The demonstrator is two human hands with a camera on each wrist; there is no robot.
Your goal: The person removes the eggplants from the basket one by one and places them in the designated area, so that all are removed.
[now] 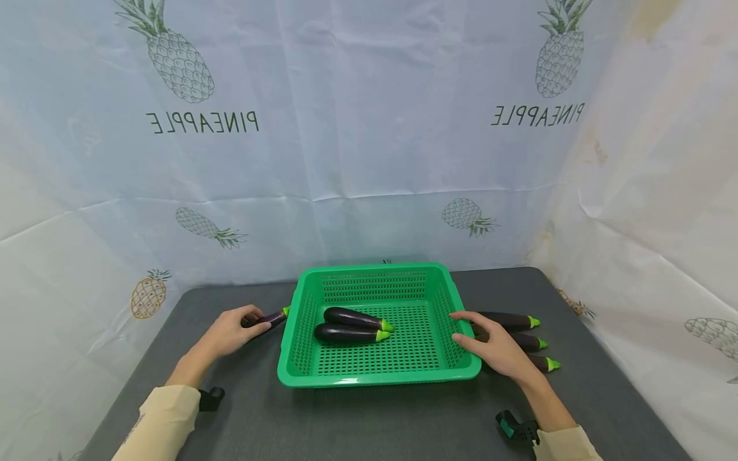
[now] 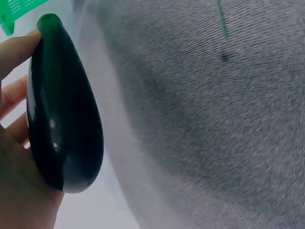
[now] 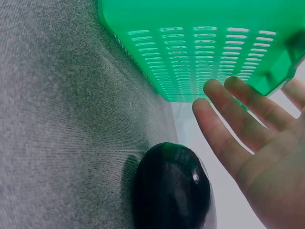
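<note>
My left hand point(image 1: 233, 331) grips a dark purple eggplant point(image 1: 272, 319) left of the green plastic basket point(image 1: 377, 381). Its green stem end points at the basket's left rim. In the left wrist view, thumb and fingers wrap the glossy eggplant point(image 2: 66, 114). Two eggplants, one behind the other point(image 1: 354, 317), lie side by side in the basket's left half, stems to the right. At the basket's right rim, my right hand point(image 1: 500, 346) is spread with nothing in its grasp. The right wrist view shows its fingers point(image 3: 233, 114) extended beside the perforated basket wall point(image 3: 200, 16).
Three eggplants point(image 1: 527, 342) lie on the dark grey table point(image 1: 346, 426) right of the basket, partly hidden by the right hand. A pineapple-printed curtain point(image 1: 357, 153) hangs behind the table, with pale cloth at both sides.
</note>
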